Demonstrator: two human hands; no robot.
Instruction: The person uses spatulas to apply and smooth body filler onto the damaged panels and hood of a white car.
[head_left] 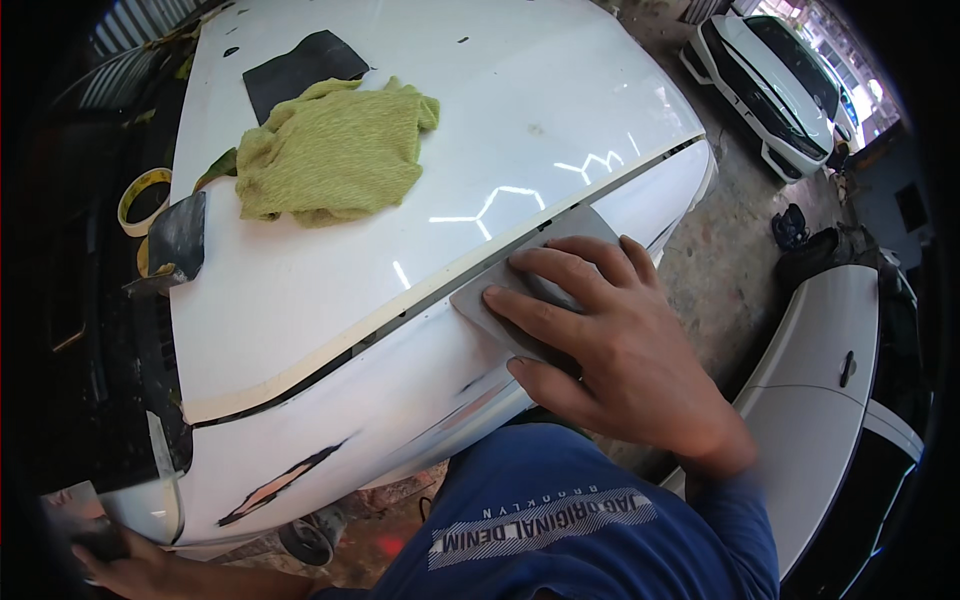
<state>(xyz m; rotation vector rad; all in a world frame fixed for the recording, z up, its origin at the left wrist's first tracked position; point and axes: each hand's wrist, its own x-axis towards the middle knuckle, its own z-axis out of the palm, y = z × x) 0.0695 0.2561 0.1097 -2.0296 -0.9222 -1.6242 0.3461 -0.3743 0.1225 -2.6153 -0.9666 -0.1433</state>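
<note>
My right hand (610,340) grips a grey sanding sheet (478,308) against the white car's front fender (340,400), its fingers spread over the sheet beside the panel gap. Pale tape (237,405) runs along the hood edge. The fender has sanded patches and a dark chipped scrape (275,487). At the lower left, my left hand (125,560) is closed around something dark, partly hidden in shadow beside a pale sheet. On the hood (500,90) lie a green cloth (330,150) and a black sheet (295,65).
A tape roll (131,203) and a dark-smeared spreader (185,235) sit at the windscreen side. Another white car (750,90) stands at upper right, a detached white door (810,380) along the right beside a dark tyre-like object (810,255). Concrete floor (710,260) shows between them.
</note>
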